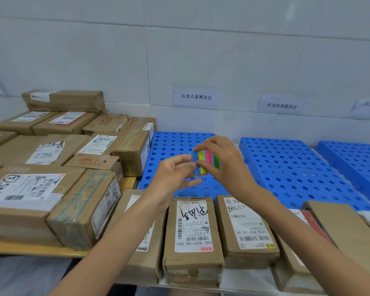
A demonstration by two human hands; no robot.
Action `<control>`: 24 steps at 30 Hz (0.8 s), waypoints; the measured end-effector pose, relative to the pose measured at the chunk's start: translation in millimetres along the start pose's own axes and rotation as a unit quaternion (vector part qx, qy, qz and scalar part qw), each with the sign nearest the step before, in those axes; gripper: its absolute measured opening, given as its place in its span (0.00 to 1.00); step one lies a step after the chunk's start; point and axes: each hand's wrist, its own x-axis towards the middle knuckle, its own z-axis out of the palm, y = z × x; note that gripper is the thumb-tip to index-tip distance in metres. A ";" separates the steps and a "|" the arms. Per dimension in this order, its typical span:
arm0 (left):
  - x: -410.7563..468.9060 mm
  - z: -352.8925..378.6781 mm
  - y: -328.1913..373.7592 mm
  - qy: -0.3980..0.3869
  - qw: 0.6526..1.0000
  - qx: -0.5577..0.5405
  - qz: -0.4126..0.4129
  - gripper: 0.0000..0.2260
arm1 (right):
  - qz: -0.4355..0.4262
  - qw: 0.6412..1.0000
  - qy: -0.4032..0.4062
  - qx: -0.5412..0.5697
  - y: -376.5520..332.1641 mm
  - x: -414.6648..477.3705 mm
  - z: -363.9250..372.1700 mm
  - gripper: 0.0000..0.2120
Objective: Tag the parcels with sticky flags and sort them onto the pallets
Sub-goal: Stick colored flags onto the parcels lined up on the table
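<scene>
My right hand [226, 165] grips a pad of sticky flags [207, 162] with blue, yellow, pink and green strips, held above the left blue pallet [169, 146]. My left hand [175, 174] pinches the blue flag at the pad's left edge. Below the hands, a row of brown cardboard parcels lies along the near edge: one with a handwritten white label [192, 236] and one to its right [246, 229]. Two more blue perforated pallets [291, 167] [355, 159] lie to the right, with nothing on them.
A stack of many cardboard parcels [51, 159] fills the wooden table on the left. White paper signs [195, 97] [282, 106] hang on the wall above the pallets. More parcels [340, 231] lie at the near right.
</scene>
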 end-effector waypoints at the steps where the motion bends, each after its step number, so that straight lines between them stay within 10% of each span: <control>1: 0.8 1.0 -0.5 0.008 1.000 -0.001 0.003 0.13 | 0.006 1.000 0.003 0.005 0.4 0.0 -0.2 0.13; 24: 2.0 -4.2 1.9 -0.007 1.000 -0.002 -0.015 0.08 | -0.033 0.997 0.057 -0.040 13.3 -6.6 1.1 0.15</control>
